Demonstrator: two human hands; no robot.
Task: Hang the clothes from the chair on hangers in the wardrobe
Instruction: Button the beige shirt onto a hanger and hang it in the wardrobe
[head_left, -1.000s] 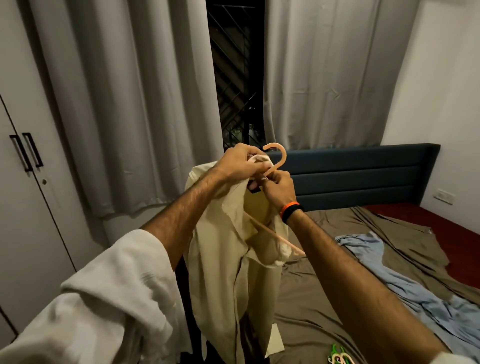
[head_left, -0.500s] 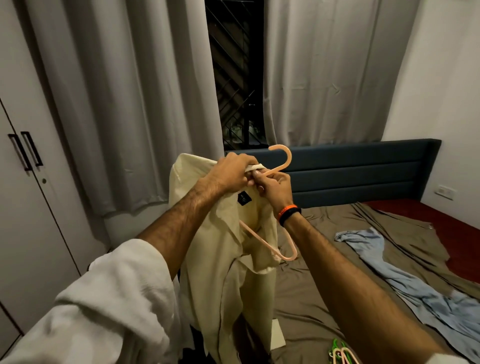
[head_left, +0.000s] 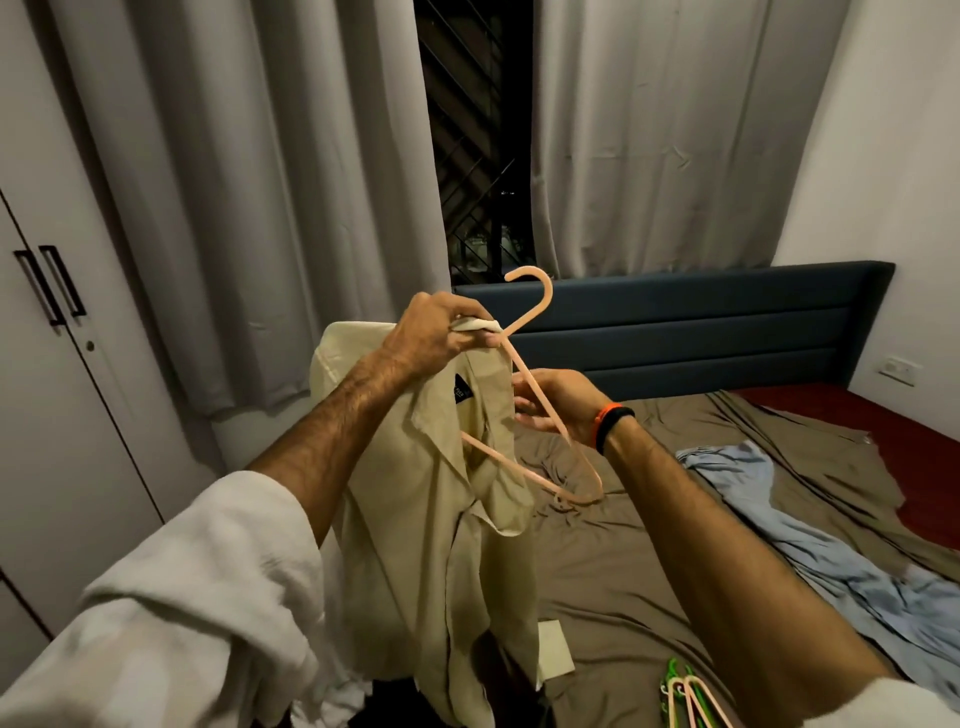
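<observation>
Both hands work: left hand still pinches the cream shirt collar, while right hand, lowered, apparently grips the peach hanger arm for threading.

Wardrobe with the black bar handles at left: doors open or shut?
Shut. Both doors of the grey wardrobe sit flush, their black bar handles side by side at the seam, and no interior shows.
</observation>
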